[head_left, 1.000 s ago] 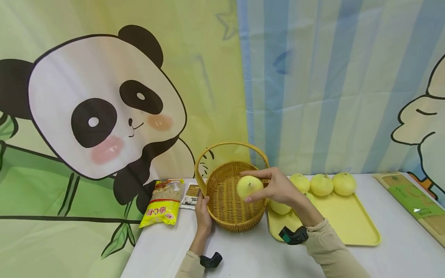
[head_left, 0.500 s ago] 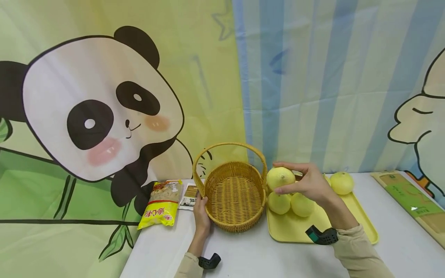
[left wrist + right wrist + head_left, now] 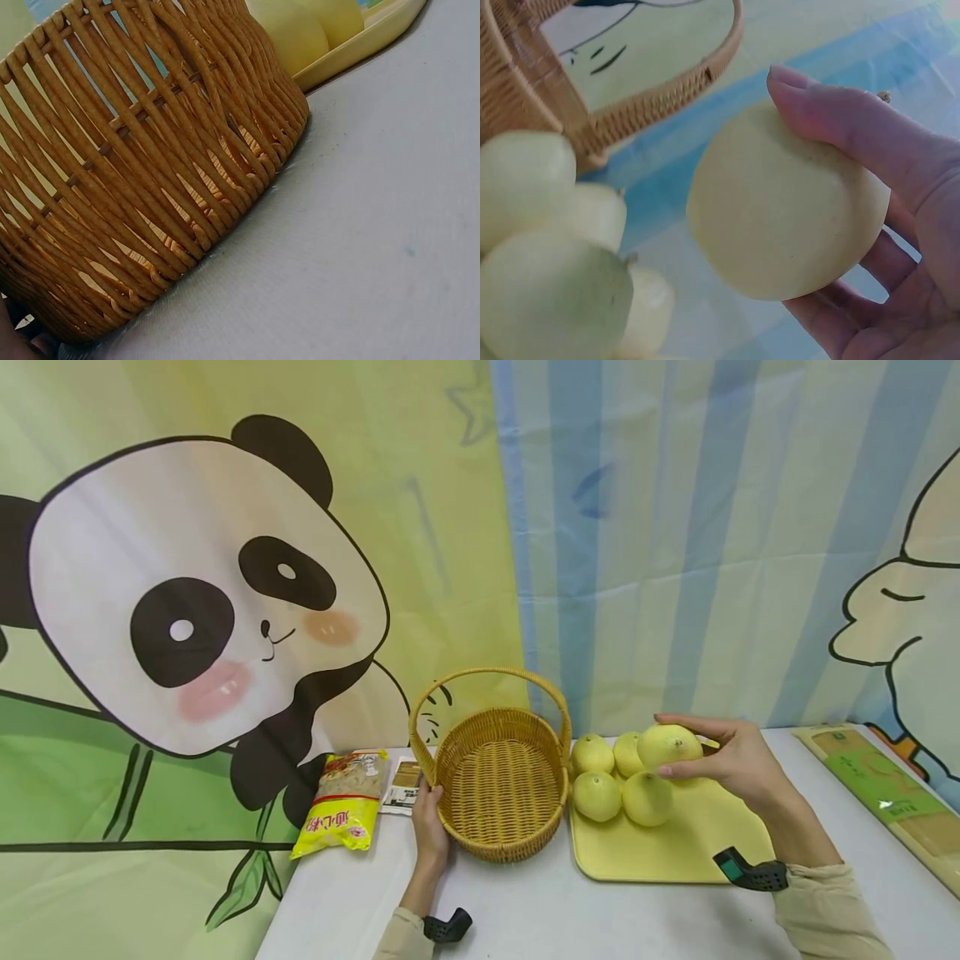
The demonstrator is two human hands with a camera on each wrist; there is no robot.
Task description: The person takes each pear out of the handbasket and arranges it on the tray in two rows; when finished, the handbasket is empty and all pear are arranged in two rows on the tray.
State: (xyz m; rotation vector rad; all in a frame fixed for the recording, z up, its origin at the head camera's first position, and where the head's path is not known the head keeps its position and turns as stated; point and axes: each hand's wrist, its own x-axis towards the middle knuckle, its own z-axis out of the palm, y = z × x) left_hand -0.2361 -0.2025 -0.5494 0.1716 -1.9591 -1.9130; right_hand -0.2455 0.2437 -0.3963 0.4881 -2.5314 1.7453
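Observation:
A pale yellow round melon is gripped in my right hand, above the other melons at the tray's back. In the right wrist view the thumb lies over the held melon and the fingers curl beneath it. My left hand rests against the left side of a wicker basket, its thumb near the handle's base; part of its fingers is hidden. Bare woven bottom shows inside the basket. Several melons sit on a yellow tray right of the basket.
A yellow food packet and a small sachet lie left of the basket. A long green-and-brown package lies at the far right. Behind the white table hangs a printed curtain.
My right hand has carried the melon rightward, from over the basket to above the tray. My left hand stays at the basket, and the head view has turned slightly right.

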